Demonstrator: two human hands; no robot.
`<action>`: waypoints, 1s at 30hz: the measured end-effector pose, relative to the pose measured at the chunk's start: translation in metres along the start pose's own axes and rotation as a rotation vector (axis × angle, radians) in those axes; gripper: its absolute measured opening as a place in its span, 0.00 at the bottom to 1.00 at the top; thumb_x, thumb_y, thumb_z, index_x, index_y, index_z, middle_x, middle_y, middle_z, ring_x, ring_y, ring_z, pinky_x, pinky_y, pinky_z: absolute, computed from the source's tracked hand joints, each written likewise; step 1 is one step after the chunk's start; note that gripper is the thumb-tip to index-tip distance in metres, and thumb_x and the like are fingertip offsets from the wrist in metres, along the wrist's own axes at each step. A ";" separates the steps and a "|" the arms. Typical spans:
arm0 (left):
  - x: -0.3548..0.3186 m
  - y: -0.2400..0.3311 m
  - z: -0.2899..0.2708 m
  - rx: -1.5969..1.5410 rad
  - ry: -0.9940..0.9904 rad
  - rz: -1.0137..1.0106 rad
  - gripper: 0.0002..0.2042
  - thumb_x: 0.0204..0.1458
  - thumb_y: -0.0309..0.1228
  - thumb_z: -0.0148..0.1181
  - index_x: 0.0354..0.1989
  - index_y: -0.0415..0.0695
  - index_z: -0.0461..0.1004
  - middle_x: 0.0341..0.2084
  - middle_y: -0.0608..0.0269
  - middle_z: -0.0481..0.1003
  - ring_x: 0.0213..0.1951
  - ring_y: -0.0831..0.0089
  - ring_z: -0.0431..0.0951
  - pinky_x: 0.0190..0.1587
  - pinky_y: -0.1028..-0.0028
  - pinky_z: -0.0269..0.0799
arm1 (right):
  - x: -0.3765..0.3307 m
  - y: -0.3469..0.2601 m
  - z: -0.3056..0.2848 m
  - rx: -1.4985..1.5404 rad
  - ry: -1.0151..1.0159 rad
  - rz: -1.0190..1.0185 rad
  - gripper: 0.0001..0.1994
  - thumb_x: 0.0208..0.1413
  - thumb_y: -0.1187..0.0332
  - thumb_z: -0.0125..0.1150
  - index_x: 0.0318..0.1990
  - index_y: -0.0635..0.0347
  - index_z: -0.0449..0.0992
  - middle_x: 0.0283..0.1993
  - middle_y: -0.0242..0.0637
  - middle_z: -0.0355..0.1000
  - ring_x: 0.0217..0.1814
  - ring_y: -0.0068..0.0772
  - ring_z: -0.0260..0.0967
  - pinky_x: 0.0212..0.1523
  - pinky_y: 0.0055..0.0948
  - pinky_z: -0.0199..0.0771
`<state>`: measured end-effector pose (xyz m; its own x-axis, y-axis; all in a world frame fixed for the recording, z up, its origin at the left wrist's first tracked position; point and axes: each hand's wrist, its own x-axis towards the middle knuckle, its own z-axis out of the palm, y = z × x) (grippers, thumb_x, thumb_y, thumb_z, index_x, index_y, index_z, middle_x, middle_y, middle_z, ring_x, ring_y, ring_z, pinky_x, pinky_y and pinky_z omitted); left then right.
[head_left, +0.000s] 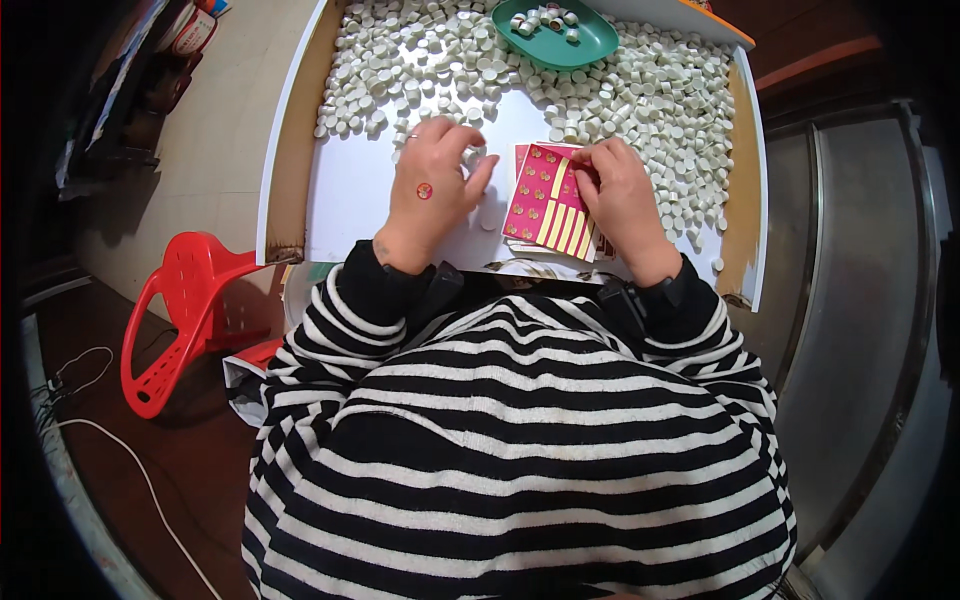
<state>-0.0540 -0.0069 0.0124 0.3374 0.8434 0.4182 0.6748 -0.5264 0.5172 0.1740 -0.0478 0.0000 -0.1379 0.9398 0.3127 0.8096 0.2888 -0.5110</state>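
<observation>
My left hand (428, 190) hovers over the tray's white floor, thumb and fingers apart. A small round red and yellow sticker (425, 191) is on the back of it. White caps (472, 157) show by its fingertips; whether it touches one, I cannot tell. A single cap (488, 222) stands below the thumb. My right hand (622, 195) is closed at the upper right edge of a pink sticker sheet (528, 200), its fingers partly hiding it. The sheet has round stickers on the left and bare yellowish strips lower right. More sheets or cards lie beneath it.
A shallow tray with raised walls (290, 130) holds a large spread of small white caps (670, 120). On them, at the far side, sits a green dish (592, 45) with several caps showing dark or red faces. A red plastic chair (190, 290) stands left.
</observation>
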 end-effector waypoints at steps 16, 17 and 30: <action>0.001 0.047 0.014 -0.666 -0.197 -0.194 0.05 0.52 0.26 0.58 0.34 0.36 0.75 0.24 0.64 0.74 0.28 0.79 0.72 0.33 0.80 0.67 | 0.006 -0.013 -0.049 0.688 -0.268 0.302 0.08 0.56 0.71 0.57 0.41 0.64 0.75 0.35 0.32 0.73 0.36 0.18 0.68 0.40 0.17 0.68; 0.002 0.051 0.009 -0.755 -0.200 -0.221 0.06 0.53 0.26 0.58 0.33 0.35 0.75 0.25 0.65 0.74 0.28 0.82 0.71 0.32 0.81 0.67 | 0.004 -0.013 -0.050 0.743 -0.273 0.318 0.08 0.56 0.71 0.57 0.41 0.64 0.75 0.35 0.31 0.73 0.36 0.17 0.68 0.40 0.17 0.68; 0.004 0.037 0.043 -0.403 -0.242 -0.238 0.10 0.50 0.31 0.56 0.27 0.35 0.75 0.17 0.48 0.73 0.21 0.56 0.76 0.27 0.64 0.71 | 0.000 0.004 -0.014 0.127 -0.009 -0.007 0.06 0.52 0.73 0.59 0.37 0.62 0.75 0.32 0.33 0.70 0.35 0.28 0.68 0.36 0.24 0.68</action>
<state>0.0009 -0.0185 0.0010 0.3796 0.9203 0.0945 0.4609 -0.2767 0.8432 0.1854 -0.0488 0.0094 -0.1491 0.9390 0.3098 0.7296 0.3159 -0.6065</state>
